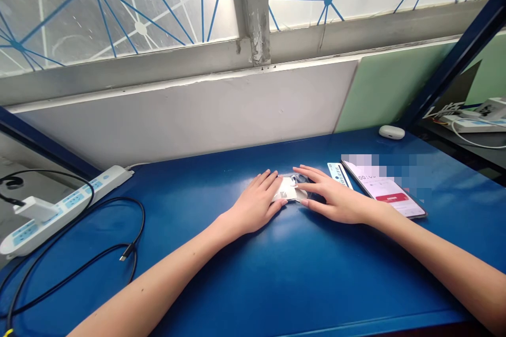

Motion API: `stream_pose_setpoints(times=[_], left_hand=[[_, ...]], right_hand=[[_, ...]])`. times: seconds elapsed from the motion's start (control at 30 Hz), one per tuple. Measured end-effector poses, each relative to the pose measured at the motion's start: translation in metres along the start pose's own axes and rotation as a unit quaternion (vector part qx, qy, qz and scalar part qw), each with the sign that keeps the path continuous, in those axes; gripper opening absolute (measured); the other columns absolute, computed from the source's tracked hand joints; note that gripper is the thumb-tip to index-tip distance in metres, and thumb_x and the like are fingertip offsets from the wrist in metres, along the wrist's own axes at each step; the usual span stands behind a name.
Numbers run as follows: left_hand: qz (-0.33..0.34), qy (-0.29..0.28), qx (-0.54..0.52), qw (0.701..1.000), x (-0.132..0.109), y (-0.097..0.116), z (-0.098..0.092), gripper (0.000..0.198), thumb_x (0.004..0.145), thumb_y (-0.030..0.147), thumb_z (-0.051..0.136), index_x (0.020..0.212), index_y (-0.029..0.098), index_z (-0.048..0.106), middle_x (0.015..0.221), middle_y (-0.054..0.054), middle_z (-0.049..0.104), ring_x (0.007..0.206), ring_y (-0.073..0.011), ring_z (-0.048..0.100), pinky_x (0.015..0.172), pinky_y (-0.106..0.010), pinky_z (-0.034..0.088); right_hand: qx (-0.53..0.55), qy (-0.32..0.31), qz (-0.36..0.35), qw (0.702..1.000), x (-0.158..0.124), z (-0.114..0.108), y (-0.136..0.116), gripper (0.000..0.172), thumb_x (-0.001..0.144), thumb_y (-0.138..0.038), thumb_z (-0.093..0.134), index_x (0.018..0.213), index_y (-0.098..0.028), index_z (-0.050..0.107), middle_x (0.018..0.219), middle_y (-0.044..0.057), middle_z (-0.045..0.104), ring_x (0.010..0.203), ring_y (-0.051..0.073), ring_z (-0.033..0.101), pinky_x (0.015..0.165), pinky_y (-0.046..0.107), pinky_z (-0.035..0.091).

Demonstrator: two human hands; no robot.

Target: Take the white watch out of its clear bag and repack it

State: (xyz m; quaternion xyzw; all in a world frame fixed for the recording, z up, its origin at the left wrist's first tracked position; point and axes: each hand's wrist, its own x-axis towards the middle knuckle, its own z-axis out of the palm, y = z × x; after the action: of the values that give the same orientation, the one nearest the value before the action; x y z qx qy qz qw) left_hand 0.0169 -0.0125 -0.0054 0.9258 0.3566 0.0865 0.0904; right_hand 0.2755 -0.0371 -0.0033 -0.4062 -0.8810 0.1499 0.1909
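Note:
A small packet [285,189] with a white label and a shiny, clear-looking edge lies on the blue table [253,284]. My left hand [256,201] rests on its left side, fingers stretched out and laid flat. From the right, my right hand [332,197] reaches over the other end, its fingers apart and the tips touching the packet. Something dark shows under those fingertips, but what it is I cannot make out. Both hands cover parts of the packet.
Behind my right hand lie a light blue and white card [339,174] and a lit phone [389,192]. A white earbud case [391,132] sits at the back right. On the left are a white power strip [75,197] and a looped black cable [140,221].

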Motion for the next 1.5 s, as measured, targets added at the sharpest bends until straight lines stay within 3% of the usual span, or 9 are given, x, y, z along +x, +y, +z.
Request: stream_pose_setpoints(times=[0.1, 0.27, 0.4, 0.57, 0.8, 1.5], left_hand=[[-0.002, -0.008, 0.006, 1.0, -0.001, 0.0, -0.001, 0.061, 0.103, 0.05, 0.032, 0.151, 0.014, 0.031, 0.158, -0.015, 0.031, 0.149, -0.0302, 0.022, 0.12, -0.048, 0.023], [-0.002, -0.002, 0.002, 1.0, -0.002, 0.0, 0.0, 0.061, 0.103, 0.051, 0.033, 0.152, 0.016, 0.03, 0.159, -0.014, 0.031, 0.149, -0.0289, 0.022, 0.12, -0.048, 0.023], [-0.005, -0.001, 0.001, 1.0, -0.003, 0.001, 0.0, 0.062, 0.102, 0.052, 0.033, 0.152, 0.015, 0.03, 0.158, -0.015, 0.031, 0.149, -0.0297, 0.023, 0.119, -0.049, 0.024], [-0.005, 0.005, 0.002, 1.0, -0.003, 0.001, 0.0, 0.06, 0.102, 0.05, 0.034, 0.15, 0.015, 0.033, 0.157, -0.016, 0.032, 0.148, -0.0305, 0.025, 0.118, -0.049, 0.025], [-0.003, 0.013, -0.001, 1.0, -0.003, 0.002, 0.0, 0.059, 0.102, 0.05, 0.036, 0.15, 0.015, 0.034, 0.157, -0.017, 0.033, 0.147, -0.0316, 0.027, 0.117, -0.051, 0.027], [-0.006, 0.023, -0.013, 1.0, -0.002, 0.002, 0.0, 0.057, 0.101, 0.049, 0.04, 0.149, 0.018, 0.037, 0.155, -0.014, 0.038, 0.147, -0.0312, 0.029, 0.117, -0.051, 0.029]], right_hand=[[-0.022, 0.045, 0.019, 0.999, 0.001, -0.002, 0.008, 0.039, 0.096, -0.04, 0.051, 0.131, -0.023, 0.06, 0.15, 0.014, 0.047, 0.144, 0.034, 0.034, 0.11, 0.056, 0.04], [-0.066, 0.141, 0.052, 0.986, 0.003, -0.004, 0.015, 0.029, 0.095, -0.036, 0.052, 0.112, -0.02, 0.069, 0.129, 0.015, 0.064, 0.132, 0.035, 0.049, 0.104, 0.058, 0.046], [-0.029, 0.117, 0.033, 0.992, 0.006, -0.003, 0.008, 0.025, 0.095, -0.034, 0.052, 0.106, -0.021, 0.071, 0.114, 0.012, 0.072, 0.119, 0.032, 0.06, 0.1, 0.052, 0.051], [0.022, 0.098, -0.004, 0.995, 0.007, 0.0, -0.004, 0.025, 0.092, -0.031, 0.057, 0.112, -0.023, 0.068, 0.112, 0.011, 0.072, 0.11, 0.03, 0.065, 0.094, 0.046, 0.054], [0.015, 0.102, -0.029, 0.994, 0.007, 0.005, -0.008, 0.034, 0.092, -0.03, 0.059, 0.124, -0.023, 0.064, 0.117, 0.012, 0.07, 0.114, 0.031, 0.063, 0.095, 0.048, 0.053], [-0.002, 0.084, -0.016, 0.996, 0.006, 0.013, -0.004, 0.033, 0.097, -0.026, 0.046, 0.122, -0.02, 0.067, 0.126, 0.014, 0.065, 0.116, 0.029, 0.061, 0.099, 0.046, 0.053]])
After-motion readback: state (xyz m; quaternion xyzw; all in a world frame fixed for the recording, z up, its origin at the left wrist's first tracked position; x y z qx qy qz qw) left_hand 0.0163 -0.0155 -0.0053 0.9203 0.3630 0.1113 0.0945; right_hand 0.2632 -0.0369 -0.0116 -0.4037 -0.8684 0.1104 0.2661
